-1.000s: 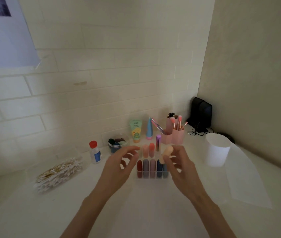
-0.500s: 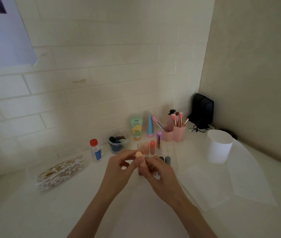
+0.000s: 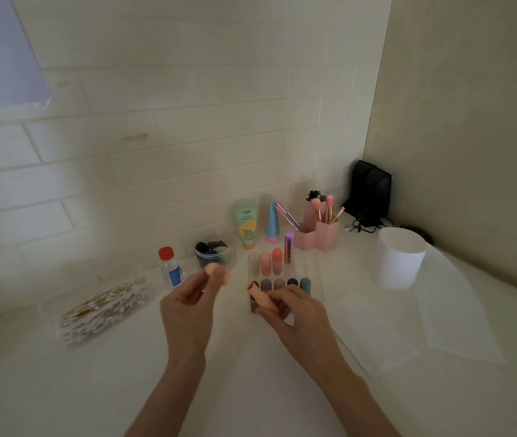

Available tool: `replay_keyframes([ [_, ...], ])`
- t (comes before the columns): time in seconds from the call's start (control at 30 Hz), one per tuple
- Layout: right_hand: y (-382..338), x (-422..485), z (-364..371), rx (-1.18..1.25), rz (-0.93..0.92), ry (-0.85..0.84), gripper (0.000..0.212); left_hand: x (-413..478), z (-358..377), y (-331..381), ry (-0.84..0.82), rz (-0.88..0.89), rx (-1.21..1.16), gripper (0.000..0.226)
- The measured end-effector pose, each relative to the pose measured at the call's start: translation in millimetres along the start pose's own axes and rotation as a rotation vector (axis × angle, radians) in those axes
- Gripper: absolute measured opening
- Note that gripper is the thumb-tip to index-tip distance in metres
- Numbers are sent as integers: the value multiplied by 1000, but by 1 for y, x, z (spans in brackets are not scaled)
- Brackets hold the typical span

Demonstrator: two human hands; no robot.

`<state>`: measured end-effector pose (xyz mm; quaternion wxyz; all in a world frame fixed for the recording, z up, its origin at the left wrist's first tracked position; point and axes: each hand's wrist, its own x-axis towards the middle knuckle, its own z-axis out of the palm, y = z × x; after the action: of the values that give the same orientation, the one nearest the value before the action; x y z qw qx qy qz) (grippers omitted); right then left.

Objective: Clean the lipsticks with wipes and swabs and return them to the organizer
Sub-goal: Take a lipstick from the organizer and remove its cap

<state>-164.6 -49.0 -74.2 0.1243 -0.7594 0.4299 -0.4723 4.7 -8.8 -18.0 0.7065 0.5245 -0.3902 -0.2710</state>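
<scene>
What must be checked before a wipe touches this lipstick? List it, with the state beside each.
1. Cap off: ok. The left grip pinches the peach cap, apart from the tube.
2. Tube secured: ok. The right grip holds the peach lipstick tube.
3. Wipe in a grip: not ok. The wipes lie flat on the counter to the right, and both grips are full.
4. Cotton swabs available: ok, piled on the left.
5. Free slot in the clear organizer: cannot tell. The right grip covers part of its front row.
6. Lipstick tip condition: cannot tell, blurred.
</scene>
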Motion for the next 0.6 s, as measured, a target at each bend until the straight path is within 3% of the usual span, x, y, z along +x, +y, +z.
replay_keyframes([
  [0.13,0,-1,-3,50,-37,58,33,17,-19,0,-79,-14,82,8],
  [0.3,2,-2,-1,26,-6,38,37,25,-49,-36,-282,-52,480,10],
  [0.6,0,-4,-1,15,34,8,39,16,-57,-55,-282,27,701,16],
])
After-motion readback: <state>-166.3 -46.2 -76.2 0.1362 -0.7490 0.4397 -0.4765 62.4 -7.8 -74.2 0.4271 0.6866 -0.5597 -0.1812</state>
